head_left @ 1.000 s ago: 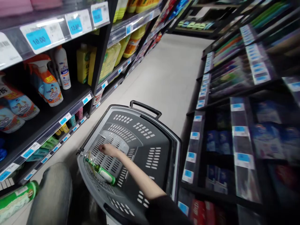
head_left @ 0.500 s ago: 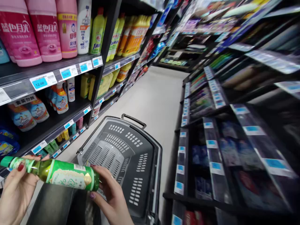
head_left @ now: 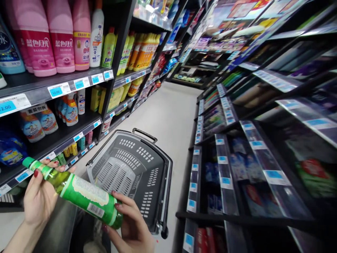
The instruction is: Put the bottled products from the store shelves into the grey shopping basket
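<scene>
A green glass bottle [head_left: 86, 191] with a green cap lies slantwise between my two hands, cap end up to the left. My left hand [head_left: 40, 193] grips its neck, thumb on one side and fingers on the other. At the base, my right hand [head_left: 131, 221] holds it between thumb and fingers. The side turned to me carries a pale panel of small print and a barcode. Just beyond the bottle stands a grey shopping basket [head_left: 155, 165] on the floor; the inside that shows is bare slotted plastic.
Left shelves carry pink bottles [head_left: 61, 45], spray bottles [head_left: 71, 110] and yellow-orange bottles [head_left: 147, 51], with price tags along the edges. On the right, shelves [head_left: 223, 175] of packaged goods, partly blurred, line the aisle. The pale floor [head_left: 171, 109] runs between them to a display at the far end.
The bottle has been rolled, so the barcode and small print now face me instead of the front label. It tilts more, base lower. My view has shifted slightly, too.
</scene>
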A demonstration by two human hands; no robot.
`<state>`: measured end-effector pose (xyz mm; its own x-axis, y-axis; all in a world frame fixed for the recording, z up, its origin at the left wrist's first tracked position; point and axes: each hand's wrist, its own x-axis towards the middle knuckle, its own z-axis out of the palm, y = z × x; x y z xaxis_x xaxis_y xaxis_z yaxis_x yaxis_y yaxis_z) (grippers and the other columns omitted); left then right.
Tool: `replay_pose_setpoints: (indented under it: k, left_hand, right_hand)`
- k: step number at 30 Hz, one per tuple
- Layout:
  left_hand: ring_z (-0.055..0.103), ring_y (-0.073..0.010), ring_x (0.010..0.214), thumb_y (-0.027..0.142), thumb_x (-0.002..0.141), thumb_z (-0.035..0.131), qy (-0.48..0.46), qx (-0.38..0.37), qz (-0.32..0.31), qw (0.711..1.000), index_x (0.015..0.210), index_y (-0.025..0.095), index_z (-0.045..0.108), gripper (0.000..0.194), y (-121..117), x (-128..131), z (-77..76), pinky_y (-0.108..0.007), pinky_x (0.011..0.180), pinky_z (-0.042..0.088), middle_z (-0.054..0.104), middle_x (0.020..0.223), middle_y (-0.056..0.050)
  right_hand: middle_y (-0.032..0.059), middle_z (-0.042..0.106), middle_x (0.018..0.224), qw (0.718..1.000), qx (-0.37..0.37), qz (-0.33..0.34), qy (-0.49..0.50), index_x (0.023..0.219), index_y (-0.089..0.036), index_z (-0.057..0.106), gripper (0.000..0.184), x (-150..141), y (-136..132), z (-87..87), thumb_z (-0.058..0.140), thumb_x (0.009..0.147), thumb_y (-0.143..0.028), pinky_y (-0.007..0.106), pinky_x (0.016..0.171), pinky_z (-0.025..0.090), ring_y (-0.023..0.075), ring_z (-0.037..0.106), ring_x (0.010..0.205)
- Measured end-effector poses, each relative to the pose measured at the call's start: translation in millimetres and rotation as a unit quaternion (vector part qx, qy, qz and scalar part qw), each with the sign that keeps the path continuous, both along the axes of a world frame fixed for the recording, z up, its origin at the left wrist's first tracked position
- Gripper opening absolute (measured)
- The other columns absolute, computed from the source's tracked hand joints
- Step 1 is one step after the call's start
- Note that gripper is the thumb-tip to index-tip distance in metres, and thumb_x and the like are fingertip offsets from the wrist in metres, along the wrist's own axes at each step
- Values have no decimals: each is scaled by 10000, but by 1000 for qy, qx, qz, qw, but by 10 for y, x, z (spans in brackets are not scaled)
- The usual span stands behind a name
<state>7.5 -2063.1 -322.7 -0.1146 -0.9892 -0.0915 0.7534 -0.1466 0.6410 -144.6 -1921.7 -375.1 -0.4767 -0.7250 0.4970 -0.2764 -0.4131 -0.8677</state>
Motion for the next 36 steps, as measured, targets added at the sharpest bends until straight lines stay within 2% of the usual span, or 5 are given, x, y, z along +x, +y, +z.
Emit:
replay_pose_setpoints:
  k: [8,11,15,22,36]
  left_hand:
    - [658,-173,855,247,885,445,29,29,-1,999,935,171,622,199,23,-59,84,-502,1022,407,671,877,-22]
    - [654,-205,885,244,878,463,9,78,-29,997,919,174,623,179,28,-155,73,-517,962,454,674,872,-50]
    - [665,-206,798,168,847,501,-16,140,-51,989,879,167,621,124,52,-252,13,-482,852,529,653,754,-43]
    - [637,-171,655,90,805,447,42,164,-40,985,776,154,593,162,21,-315,10,-447,733,577,586,654,-5]
    - [646,-175,682,99,782,484,49,169,-53,983,795,171,586,126,18,-343,-20,-486,827,539,594,672,5]
  right_hand:
    - [104,567,1137,999,-40,-4,11,1142,-253,499,390,24,3,49,641,804,-118,398,896,528,225,568,1085]
    - [113,602,1059,984,-119,-42,125,1187,-177,486,426,38,-17,74,594,800,-33,465,888,532,265,576,1062]
    - [132,513,1148,958,-145,-75,235,1162,-112,510,399,42,5,78,571,791,22,381,899,556,251,559,1096]
    - [88,398,1163,972,-127,-51,189,1131,-151,490,521,71,-7,18,468,714,159,326,967,519,202,529,1138]
    - [85,417,1156,978,-110,-64,167,1174,-200,487,573,86,9,-15,535,713,137,381,904,555,223,556,1106]
